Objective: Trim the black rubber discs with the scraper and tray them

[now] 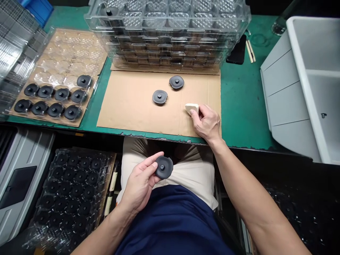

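Over my lap, my left hand point(145, 175) pinches a black round disc point(164, 168) by its left edge, with the small centre knob facing up. My right hand point(206, 122) rests at the right side of the cardboard sheet point(127, 106) and grips a small cream-coloured pad point(191, 107) between thumb and fingers. Two more black discs, one nearer point(159, 97) and one farther back point(176, 82), lie apart on the cardboard, left of my right hand.
Stacked clear trays point(164, 46) stand behind the cardboard. At left, a clear tray point(63, 63) holds several discs in its front rows. A phone point(237, 51) and a white-grey bin point(290, 92) are at right. Below left sits a filled tray point(71, 191).
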The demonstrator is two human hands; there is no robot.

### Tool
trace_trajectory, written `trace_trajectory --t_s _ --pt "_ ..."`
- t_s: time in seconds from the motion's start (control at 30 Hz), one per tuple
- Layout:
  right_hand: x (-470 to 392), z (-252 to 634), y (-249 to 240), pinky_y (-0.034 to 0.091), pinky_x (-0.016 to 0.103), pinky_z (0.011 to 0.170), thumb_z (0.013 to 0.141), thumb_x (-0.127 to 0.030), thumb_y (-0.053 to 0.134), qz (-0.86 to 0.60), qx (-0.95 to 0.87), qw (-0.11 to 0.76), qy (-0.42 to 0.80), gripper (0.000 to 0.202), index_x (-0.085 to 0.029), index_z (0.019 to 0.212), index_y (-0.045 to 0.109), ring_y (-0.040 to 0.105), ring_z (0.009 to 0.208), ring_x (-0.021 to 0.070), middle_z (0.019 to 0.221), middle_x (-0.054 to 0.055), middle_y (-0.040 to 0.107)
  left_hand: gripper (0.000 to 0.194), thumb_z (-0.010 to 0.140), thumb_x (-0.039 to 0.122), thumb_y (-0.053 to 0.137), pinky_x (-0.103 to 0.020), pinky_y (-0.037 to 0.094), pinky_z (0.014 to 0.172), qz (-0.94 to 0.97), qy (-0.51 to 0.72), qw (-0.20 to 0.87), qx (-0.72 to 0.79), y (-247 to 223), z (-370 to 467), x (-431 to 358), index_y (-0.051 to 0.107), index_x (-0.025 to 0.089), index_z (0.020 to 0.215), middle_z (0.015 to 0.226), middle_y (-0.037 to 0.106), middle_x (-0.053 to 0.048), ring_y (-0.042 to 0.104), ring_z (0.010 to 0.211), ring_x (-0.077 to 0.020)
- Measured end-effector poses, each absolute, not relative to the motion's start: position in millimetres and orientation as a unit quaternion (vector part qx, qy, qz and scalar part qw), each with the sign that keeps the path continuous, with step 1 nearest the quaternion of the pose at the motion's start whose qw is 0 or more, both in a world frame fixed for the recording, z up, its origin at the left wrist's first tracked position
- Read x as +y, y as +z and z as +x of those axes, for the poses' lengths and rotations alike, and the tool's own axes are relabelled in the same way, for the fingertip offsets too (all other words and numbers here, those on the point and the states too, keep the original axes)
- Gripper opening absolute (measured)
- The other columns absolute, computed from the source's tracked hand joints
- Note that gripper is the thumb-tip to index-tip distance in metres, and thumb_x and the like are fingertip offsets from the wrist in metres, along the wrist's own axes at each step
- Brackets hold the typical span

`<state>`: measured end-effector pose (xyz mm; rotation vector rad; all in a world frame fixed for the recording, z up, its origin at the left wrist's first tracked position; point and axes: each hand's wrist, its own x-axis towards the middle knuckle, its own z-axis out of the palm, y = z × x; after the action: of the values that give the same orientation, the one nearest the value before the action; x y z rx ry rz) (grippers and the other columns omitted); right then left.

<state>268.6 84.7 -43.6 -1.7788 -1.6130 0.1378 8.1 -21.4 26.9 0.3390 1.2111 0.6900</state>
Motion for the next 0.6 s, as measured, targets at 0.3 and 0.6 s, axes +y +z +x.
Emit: trace_trajectory --t_s 0.3,0.6 --pt "84 266 -42 0.029 0.031 0.060 0.095 -0.042 0.054 -0.695 -0.622 0.358 0.048 0.037 -0.025 0.068 0.036 0.044 0.063 0.0169 0.066 -0.001 0.046 0.016 0.077 0.011 0.084 -0.056 0.046 0.113 0.509 0.457 0.461 0.565 22 -17 -47 0.079 0.024 0.085 0.107 0.077 -0.009 0.061 0.130 -0.0378" --pt "84 265 -40 0.028 0.030 0.059 0.095 -0.041 0.055 -0.692 -0.623 0.362 0.050 0.037 -0.024 0.067 0.037 0.042 0.062 0.0162 0.064 -0.002 0.044 0.030 0.067 0.006 0.089 -0.069 0.036 0.116 0.607 0.464 0.342 0.547 -4 -66 -53 0.082 0.032 0.080 0.092 0.076 -0.006 0.064 0.114 -0.0358"
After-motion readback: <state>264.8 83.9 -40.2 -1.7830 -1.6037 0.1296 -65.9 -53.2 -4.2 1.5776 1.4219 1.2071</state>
